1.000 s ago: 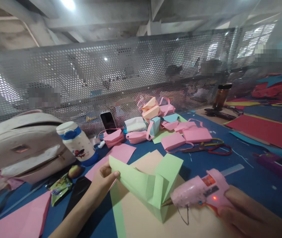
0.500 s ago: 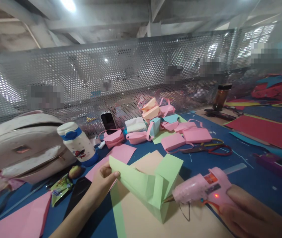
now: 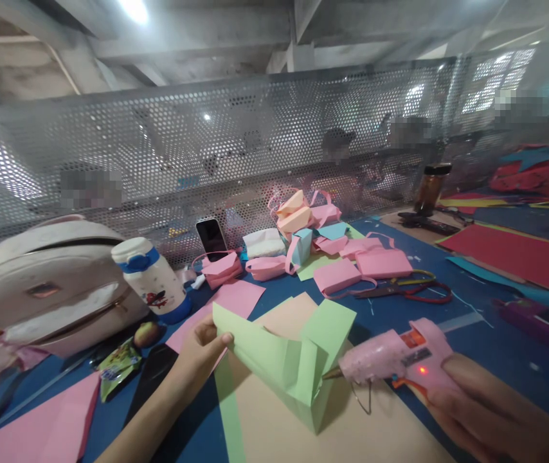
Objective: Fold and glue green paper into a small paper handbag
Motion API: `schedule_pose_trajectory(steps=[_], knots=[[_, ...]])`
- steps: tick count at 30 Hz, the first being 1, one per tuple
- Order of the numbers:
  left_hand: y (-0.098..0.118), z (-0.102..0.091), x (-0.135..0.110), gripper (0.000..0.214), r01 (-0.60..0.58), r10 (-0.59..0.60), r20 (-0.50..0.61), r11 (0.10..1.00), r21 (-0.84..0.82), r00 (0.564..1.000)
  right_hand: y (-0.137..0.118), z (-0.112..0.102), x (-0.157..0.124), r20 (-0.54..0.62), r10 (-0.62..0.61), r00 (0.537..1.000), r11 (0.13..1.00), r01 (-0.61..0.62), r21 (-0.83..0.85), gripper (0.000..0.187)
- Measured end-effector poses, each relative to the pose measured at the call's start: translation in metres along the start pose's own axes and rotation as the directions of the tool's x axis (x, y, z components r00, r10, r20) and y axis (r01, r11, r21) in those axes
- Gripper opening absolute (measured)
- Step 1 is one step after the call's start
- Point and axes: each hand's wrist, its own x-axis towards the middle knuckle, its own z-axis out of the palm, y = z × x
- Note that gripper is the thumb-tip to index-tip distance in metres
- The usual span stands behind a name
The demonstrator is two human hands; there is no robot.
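My left hand (image 3: 201,354) pinches the left edge of a folded light green paper piece (image 3: 284,363) that stands on a beige sheet (image 3: 279,424). My right hand (image 3: 477,411) grips a pink hot glue gun (image 3: 397,357) with a red light lit on its side. Its metal nozzle points left at the right flap of the green paper, just touching or nearly touching it.
A white bag (image 3: 47,283) and a white bottle with a blue collar (image 3: 152,276) stand at the left. A phone (image 3: 210,238) leans on the perforated metal screen (image 3: 236,141). Several folded pink paper pieces (image 3: 351,260), scissors (image 3: 402,286) and red sheets (image 3: 520,254) lie behind and right.
The glue gun has lifted slightly, and its nozzle has moved up along the green paper's right flap. The left hand and paper stay put.
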Motion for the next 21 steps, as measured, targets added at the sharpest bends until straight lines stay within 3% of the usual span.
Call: schedule_pose_trajectory(steps=[9, 15, 17, 21], knots=[[0.0, 0.003, -0.001, 0.036, -0.024, 0.023, -0.014, 0.999, -0.022, 1.0, -0.011, -0.004, -0.001, -0.105, 0.019, 0.994, 1.0, -0.022, -0.02, 0.061], [0.0, 0.002, -0.001, 0.036, -0.022, 0.021, -0.021, 1.0, -0.015, 1.0, -0.006, -0.019, 0.003, 0.069, 0.026, 0.997, 0.997, -0.021, -0.073, 0.058], [0.0, 0.002, -0.001, 0.036, -0.021, 0.021, -0.019, 1.0, -0.016, 1.0, -0.007, -0.017, 0.001, 0.022, 0.021, 1.0, 0.995, -0.019, -0.102, 0.059], [0.001, 0.003, -0.001, 0.037, -0.02, 0.019, -0.017, 1.0, -0.017, 1.0, -0.015, -0.006, -0.004, -0.186, -0.022, 0.982, 0.994, 0.002, -0.109, 0.057]])
